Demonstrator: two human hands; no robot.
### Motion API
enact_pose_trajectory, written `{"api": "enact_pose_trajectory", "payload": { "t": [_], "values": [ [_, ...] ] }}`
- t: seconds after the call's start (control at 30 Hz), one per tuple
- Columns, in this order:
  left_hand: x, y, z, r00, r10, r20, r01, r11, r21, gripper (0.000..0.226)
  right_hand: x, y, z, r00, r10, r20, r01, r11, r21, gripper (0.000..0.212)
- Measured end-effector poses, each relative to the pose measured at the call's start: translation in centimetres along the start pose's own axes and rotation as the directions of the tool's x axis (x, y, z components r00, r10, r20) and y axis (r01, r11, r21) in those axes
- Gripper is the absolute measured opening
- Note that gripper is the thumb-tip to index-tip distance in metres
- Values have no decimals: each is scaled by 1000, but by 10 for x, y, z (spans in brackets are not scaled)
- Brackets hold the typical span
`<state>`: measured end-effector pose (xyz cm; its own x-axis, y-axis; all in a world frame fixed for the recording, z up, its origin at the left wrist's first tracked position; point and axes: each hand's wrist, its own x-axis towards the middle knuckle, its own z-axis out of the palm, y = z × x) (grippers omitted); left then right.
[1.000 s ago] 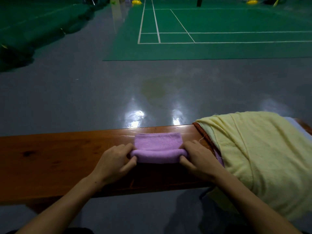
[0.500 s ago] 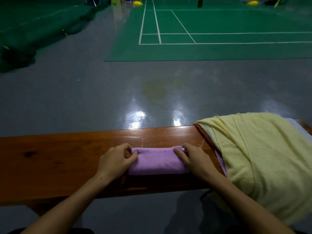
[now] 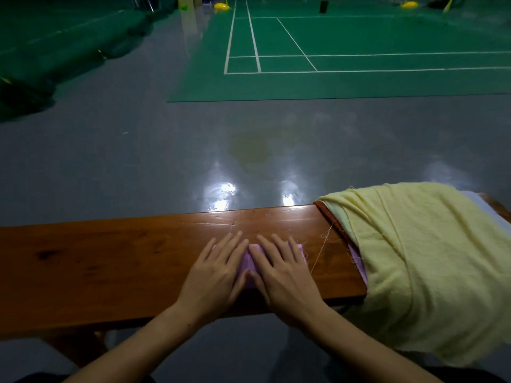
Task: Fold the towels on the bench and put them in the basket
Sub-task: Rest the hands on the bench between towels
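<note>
Both my hands lie flat, fingers straight: left hand [image 3: 218, 269] and right hand [image 3: 282, 272] press side by side on the folded purple towel [image 3: 246, 265], near the bench's [image 3: 110, 258] front edge. Yellow towel [image 3: 420, 261] drapes over the bench's right end.

An indoor sports hall was shown: a green court mat [image 3: 359, 45] marked with white lines [image 3: 250, 34] (badminton, by the layout) was laid on a glossy grey floor [image 3: 138, 161], with yellow post bases [image 3: 221, 6] behind.
</note>
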<state>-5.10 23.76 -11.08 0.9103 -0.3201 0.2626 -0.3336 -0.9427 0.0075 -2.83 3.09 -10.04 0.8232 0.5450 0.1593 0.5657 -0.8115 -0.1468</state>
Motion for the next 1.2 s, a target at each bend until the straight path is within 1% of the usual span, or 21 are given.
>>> {"api": "enact_pose_trajectory", "payload": {
  "t": [0.07,0.17,0.3,0.37,0.47,0.53,0.63,0.7,0.77,0.8,0.87,0.9,0.97,1.03,1.07,1.17,1.2],
  "values": [
    [-2,1,5,998,-8,57,7,1000,23,63,1,7,3,997,4,76,-5,1000,12,62],
    [-3,-5,7,992,-35,122,33,999,20,69,2,24,4,991,-10,133,7,1000,18,70],
    [2,-13,6,979,-64,192,62,998,17,79,4,38,1,980,64,189,-72,997,31,75],
    [5,-23,5,975,-84,206,82,996,18,85,4,42,-4,976,88,199,-96,995,31,74],
    [9,-38,-3,968,-137,209,139,990,5,92,5,46,-8,980,113,161,-114,993,-5,69],
    [12,-44,-10,963,-184,196,192,981,-21,91,6,45,-12,980,135,146,-132,991,-26,67],
    [14,-46,-16,958,-268,99,268,963,8,86,8,41,-17,978,153,139,-150,988,-35,64],
    [15,-45,-17,947,-321,19,321,947,27,76,10,38,-19,977,174,125,-170,984,-45,59],
    [19,-41,-21,918,-396,-17,396,918,-1,67,11,36,-23,970,208,127,-205,978,-38,54],
    [21,-38,-23,893,-450,-9,449,892,-45,65,11,34,-26,965,220,144,-219,975,-21,52],
    [26,-33,-27,826,-559,76,563,806,-183,61,12,29,-30,954,229,193,-237,971,18,50],
    [29,-29,-29,795,-591,137,604,753,-260,59,12,26,-31,951,225,214,-237,971,30,51],
    [35,-24,-30,755,-611,239,651,650,-392,59,11,19,-29,952,200,231,-220,974,63,53],
    [42,-19,-30,738,-599,311,665,567,-487,61,9,14,-25,957,177,231,-204,974,97,54],
    [46,-17,-29,739,-579,346,661,520,-541,56,9,14,-23,958,177,224,-205,973,109,54],
    [54,-12,-30,744,-512,429,634,340,-695,24,9,18,-19,952,219,215,-258,950,174,61],
    [56,-11,-32,753,-487,442,616,286,-734,21,9,20,-17,944,240,228,-290,932,217,64]
  ]
}}
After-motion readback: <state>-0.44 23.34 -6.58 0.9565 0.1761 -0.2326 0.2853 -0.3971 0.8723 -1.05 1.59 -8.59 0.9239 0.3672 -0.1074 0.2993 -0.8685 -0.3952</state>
